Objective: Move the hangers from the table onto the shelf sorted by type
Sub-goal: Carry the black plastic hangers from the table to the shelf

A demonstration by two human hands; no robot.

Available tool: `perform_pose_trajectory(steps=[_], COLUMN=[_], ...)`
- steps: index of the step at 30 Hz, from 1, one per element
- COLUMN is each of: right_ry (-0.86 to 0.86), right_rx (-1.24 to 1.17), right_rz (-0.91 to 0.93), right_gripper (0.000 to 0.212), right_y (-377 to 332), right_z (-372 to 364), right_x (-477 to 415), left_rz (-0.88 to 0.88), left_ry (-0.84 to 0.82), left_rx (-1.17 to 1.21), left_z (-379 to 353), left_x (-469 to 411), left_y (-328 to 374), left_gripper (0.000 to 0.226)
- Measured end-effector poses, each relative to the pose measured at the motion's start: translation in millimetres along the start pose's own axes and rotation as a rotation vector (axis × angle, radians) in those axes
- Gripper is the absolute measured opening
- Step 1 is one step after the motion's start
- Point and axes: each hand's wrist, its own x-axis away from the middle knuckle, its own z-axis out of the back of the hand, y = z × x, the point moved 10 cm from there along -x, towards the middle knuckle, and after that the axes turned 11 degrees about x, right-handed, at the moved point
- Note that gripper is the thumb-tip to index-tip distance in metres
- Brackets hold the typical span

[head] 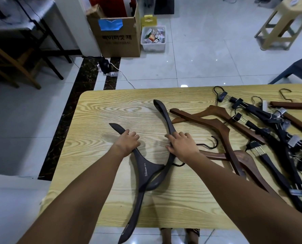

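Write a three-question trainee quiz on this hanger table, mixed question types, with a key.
1. True or false: the right hand grips a brown wooden hanger.
2. On which part of the table do the black clip hangers lie? A) left edge B) right side C) near edge, centre
3. Which hand grips the lettered dark hanger?
Key: 1 false, it grips a plain dark hanger. 2 B. 3 the left hand.
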Motion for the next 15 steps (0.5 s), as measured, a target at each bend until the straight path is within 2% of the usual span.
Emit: perform_pose_trajectory(steps=[8, 15], right_ry=[-0.014, -0.133], right_rx=[-0.061, -0.238], right_rz=[-0.07, -0.374], right_gripper=[0.045, 0.042], right_y=[-21, -13], right_z=[-3, -22], right_x=[16, 39], left_rz=[0.018, 0.029], left_ry=[-0.03, -0.021], left_rx=[-0.007, -0.011], left_z=[-9, -9], left_x=[8, 11], left_y=[1, 1], left_gripper=[0.03, 0.029])
